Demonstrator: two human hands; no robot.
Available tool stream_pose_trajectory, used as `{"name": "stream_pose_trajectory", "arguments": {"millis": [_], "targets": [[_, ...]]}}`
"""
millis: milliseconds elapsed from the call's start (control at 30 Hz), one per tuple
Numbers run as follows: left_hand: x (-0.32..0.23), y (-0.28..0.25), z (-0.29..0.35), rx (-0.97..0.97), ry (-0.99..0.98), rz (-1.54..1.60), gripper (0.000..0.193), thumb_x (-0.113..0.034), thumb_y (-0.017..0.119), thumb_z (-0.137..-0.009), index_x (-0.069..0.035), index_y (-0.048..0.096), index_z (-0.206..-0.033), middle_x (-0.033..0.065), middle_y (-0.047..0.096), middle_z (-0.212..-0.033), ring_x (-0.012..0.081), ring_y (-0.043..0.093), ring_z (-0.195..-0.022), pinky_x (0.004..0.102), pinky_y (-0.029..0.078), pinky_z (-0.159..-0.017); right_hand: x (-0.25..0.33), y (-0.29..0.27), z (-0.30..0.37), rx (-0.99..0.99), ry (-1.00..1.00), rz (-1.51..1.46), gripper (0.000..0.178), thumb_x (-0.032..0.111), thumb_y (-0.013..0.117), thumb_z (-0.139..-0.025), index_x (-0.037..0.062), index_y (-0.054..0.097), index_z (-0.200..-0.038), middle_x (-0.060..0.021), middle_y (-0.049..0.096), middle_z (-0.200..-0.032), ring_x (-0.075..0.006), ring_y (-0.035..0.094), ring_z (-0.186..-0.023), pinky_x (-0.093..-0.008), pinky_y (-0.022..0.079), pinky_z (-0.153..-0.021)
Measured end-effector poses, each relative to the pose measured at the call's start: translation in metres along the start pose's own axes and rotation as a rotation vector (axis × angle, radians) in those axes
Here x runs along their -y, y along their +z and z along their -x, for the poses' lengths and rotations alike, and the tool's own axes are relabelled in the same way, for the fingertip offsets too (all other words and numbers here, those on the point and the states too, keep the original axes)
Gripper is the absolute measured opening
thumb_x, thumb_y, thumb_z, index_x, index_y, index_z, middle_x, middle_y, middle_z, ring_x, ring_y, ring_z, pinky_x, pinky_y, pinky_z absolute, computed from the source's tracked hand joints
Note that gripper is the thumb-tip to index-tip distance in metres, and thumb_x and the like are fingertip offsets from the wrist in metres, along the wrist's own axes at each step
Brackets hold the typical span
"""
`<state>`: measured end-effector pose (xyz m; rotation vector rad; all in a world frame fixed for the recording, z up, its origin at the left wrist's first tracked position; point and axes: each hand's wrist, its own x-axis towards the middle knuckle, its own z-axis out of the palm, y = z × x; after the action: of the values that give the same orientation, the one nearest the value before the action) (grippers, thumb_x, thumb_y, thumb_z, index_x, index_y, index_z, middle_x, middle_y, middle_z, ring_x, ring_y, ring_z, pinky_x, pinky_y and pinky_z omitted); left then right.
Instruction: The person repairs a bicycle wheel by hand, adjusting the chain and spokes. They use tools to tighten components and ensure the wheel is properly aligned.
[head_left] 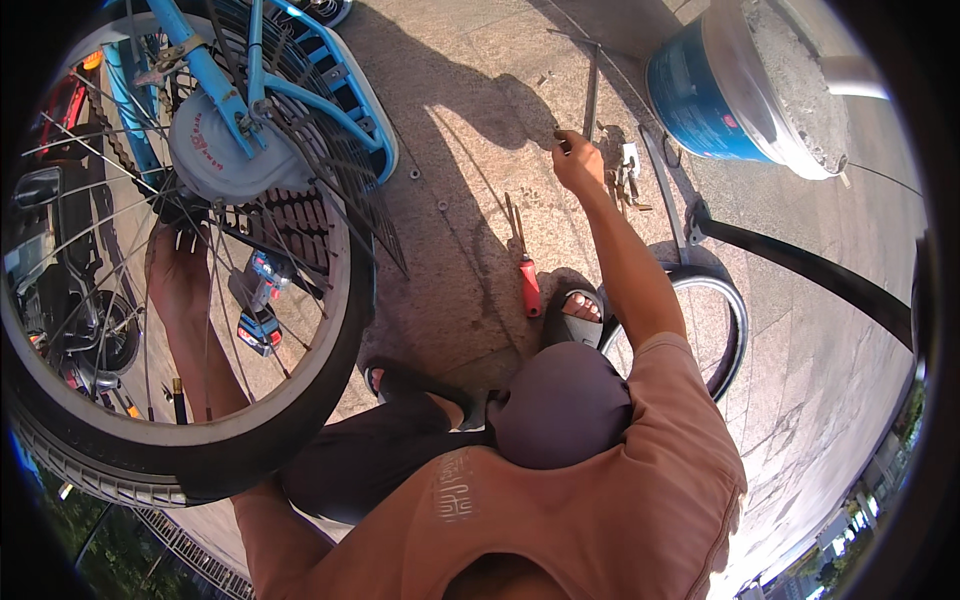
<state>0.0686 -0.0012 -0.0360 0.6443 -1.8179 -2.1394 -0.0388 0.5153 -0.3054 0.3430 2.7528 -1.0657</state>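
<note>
A bicycle wheel (pixel 345 330) with a black tyre and thin spokes fills the left side. It is mounted in a light blue frame (pixel 215 80), with a pale grey round cover (pixel 215 150) by the hub. My left hand (pixel 180 270) reaches in behind the spokes, fingers extended upward and apart, fingertips at the dark part below the hub; the spokes partly hide it. Out to the right, over the paving, my right hand (pixel 580 165) is closed, and what its fingers hold cannot be made out. A thin metal bar (pixel 594 85) extends just beyond it.
A red-handled screwdriver (pixel 529 285) lies near my foot. A blue cordless drill (pixel 265 290) shows through the spokes. Small metal tools (pixel 627 175) and a flat bar (pixel 663 190) lie right of my arm. Farther right are a loose tyre (pixel 740 320) and a blue bucket (pixel 690 95).
</note>
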Motion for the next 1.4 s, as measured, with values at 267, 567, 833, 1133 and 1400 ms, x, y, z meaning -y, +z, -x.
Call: {"name": "stream_pose_trajectory", "arguments": {"millis": [267,567,833,1133,1400], "targets": [[0.002,-0.002,0.001,-0.006,0.001,0.080,0.034,-0.020,0.046,-0.101,0.006,0.053,-0.123,0.0160,0.054,-0.130,0.0257,0.051,-0.117,0.0367,0.044,-0.099,0.033,0.022,-0.004,0.162,-0.246,-0.037,0.027,0.019,0.061,-0.085,0.0124,0.069,-0.110,-0.0123,0.070,-0.099,-0.0310,0.067,-0.092,-0.0385,0.053,-0.083],[0.000,0.009,0.007,-0.073,0.021,-0.027,0.031,-0.010,0.046,-0.099,0.007,0.054,-0.124,0.0148,0.056,-0.128,0.0243,0.054,-0.115,0.0345,0.046,-0.099,0.088,0.102,0.069,0.506,-0.810,0.185,0.021,0.015,0.059,-0.084,0.0080,0.063,-0.103,-0.0134,0.062,-0.096,-0.0340,0.064,-0.093,-0.0438,0.053,-0.078],[-0.003,0.026,0.013,-0.081,-0.007,0.107,0.019,-0.007,0.056,-0.095,-0.003,0.059,-0.113,0.0092,0.064,-0.112,0.0204,0.058,-0.097,0.0408,0.048,-0.090,0.068,0.099,0.078,0.557,-0.686,0.321,0.018,0.015,0.054,-0.086,0.0048,0.063,-0.097,-0.0188,0.064,-0.094,-0.0377,0.065,-0.089,-0.0465,0.054,-0.076],[0.002,0.040,0.021,-0.090,0.058,0.153,0.021,-0.015,0.069,-0.089,-0.005,0.064,-0.108,0.0084,0.068,-0.097,0.0194,0.064,-0.088,0.0379,0.051,-0.080,0.177,0.004,0.037,0.539,-0.479,-0.358,0.025,0.022,0.064,-0.088,0.0031,0.068,-0.104,-0.0137,0.071,-0.098,-0.0250,0.069,-0.088,-0.0337,0.053,-0.080],[-0.002,0.043,0.017,-0.116,0.004,0.049,0.020,-0.016,0.062,-0.094,0.000,0.062,-0.106,0.0075,0.066,-0.094,0.0154,0.060,-0.084,0.0311,0.048,-0.078,0.319,-0.073,0.067,0.485,-0.800,-0.804,0.019,0.009,0.066,-0.092,0.0010,0.063,-0.109,-0.0007,0.064,-0.090,-0.0062,0.056,-0.079,-0.0211,0.046,-0.073]]}}
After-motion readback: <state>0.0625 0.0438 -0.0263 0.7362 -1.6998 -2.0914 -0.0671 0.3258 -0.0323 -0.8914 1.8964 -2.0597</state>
